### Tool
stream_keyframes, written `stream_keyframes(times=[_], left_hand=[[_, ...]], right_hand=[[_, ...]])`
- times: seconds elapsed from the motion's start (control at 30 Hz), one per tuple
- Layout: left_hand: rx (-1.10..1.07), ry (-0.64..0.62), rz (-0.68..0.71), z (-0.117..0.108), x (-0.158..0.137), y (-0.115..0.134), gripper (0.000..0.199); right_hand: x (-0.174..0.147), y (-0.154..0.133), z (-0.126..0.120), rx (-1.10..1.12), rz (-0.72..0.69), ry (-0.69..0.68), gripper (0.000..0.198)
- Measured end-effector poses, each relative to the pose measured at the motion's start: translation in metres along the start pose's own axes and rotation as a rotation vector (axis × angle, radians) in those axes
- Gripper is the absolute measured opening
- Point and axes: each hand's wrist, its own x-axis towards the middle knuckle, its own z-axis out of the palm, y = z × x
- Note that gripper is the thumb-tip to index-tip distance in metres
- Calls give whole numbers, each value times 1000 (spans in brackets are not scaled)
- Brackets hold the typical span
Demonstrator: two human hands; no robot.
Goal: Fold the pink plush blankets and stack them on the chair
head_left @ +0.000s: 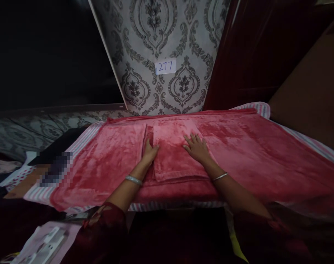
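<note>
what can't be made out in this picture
All in the head view:
Left hand: most fingers, hidden by the hand itself.
Folded cloth: its underside, hidden because it lies flat.
Red blanket: its right end, cut off by the right edge.
Pixelated patch: what it covers, masked by blocks.
Black screen: full extent, cut off by left edge.

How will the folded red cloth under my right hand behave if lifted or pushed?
The folded red cloth would probably sag when lifted, as its plush looks soft. Pushed, it may resist sliding, since it lies flat on similar plush fabric.
</note>
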Motion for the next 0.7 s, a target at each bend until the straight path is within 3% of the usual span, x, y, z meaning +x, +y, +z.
stream_keyframes(times=[0.1, 0.27, 0.43, 0.7], left_hand=[[-32, -120, -68, -6, -34, -9, 94], [134, -117, 64, -14, -78, -23, 87], [242, -113, 145, -19, -84, -23, 81], [467, -149, 112, -27, -96, -3, 85]], right_hand=[[0, 0, 2, 1, -3, 15, 60], [0, 2, 5, -4, 0, 12, 60], [1, 1, 6, -7, 5, 0, 60], [3, 1, -1, 15, 34, -88, 60]])
